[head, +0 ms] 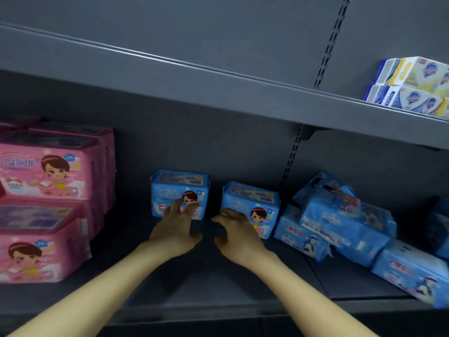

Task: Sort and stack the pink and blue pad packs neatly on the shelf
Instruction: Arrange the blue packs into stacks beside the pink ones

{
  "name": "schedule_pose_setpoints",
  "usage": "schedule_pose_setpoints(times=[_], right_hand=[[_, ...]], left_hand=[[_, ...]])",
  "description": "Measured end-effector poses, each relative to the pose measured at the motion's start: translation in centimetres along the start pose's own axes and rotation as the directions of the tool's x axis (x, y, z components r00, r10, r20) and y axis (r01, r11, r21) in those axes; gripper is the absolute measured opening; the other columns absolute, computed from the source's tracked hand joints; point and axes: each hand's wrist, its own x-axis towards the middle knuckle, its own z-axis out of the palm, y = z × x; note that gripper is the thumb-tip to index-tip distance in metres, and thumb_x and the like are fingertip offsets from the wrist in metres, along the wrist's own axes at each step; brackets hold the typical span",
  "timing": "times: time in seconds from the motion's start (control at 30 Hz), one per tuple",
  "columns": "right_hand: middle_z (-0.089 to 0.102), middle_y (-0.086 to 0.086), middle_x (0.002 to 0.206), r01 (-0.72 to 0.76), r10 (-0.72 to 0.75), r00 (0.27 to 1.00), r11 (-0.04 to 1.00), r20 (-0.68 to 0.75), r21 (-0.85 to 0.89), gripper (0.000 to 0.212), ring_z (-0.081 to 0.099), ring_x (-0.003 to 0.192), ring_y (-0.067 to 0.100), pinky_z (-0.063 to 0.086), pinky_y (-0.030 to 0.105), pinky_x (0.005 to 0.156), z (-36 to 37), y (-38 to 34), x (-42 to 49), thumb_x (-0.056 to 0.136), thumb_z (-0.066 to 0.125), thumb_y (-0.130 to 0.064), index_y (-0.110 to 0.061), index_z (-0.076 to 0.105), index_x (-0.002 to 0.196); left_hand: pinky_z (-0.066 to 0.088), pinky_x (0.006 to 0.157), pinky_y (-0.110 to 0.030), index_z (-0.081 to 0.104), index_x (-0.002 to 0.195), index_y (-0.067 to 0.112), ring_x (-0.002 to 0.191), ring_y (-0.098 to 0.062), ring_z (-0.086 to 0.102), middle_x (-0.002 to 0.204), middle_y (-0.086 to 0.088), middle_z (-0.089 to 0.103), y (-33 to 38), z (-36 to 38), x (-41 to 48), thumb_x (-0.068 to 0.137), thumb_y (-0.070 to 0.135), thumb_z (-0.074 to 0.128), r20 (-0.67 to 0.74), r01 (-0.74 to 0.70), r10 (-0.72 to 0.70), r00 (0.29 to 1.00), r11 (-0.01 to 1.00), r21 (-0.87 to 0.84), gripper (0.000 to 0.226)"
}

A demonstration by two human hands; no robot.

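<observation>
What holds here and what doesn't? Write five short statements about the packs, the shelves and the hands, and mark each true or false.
1. The pink packs are stacked at the left of the lower shelf. True.
2. The two upright blue packs touch each other. False: a gap separates the left blue pack from the right blue pack.
3. The blue heap at the right is neatly stacked. False: its packs lie tilted and jumbled.
4. The left hand and the right hand both have spread fingers and grip nothing. True.
5. The upper shelf holds nothing. False: boxes stand at its right end.
</observation>
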Motion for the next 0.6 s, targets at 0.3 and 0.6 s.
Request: schedule_pose_setpoints(times=[0.3,0.6], right_hand=[[0.032,0.004,0.146,-0.125,0.114,0.971,0.991,-0.209,-0.043,0.048,0.026,0.136,0.025,0.028,0.027,0.108,-2.0,5.3,-0.5,0.09,0.056,-0.013,-0.017,0.046,0.136],[0.009,0.012,0.153,-0.282,0.267,0.956,0.95,-0.12,-0.131,0.093,0.011,0.139,0.032,0.024,0.047,0.113,-4.7,8.1,3.5,0.075,0.074,-0.02,-0.024,0.017,0.148]], left_hand=[[0.036,0.106,-0.033,0.024,0.146,0.027,0.136,-0.019,0.028,0.149,0.0,0.022,2.0,2.1,-1.7,0.087,0.033,0.06,0.041,-0.043,0.044,0.998,0.999,-0.031,0.069],[0.034,0.107,-0.029,0.028,0.144,0.028,0.136,-0.017,0.029,0.149,0.002,0.025,1.2,2.9,-2.0,0.087,0.033,0.06,0.056,-0.036,0.038,0.998,0.999,-0.03,0.066]])
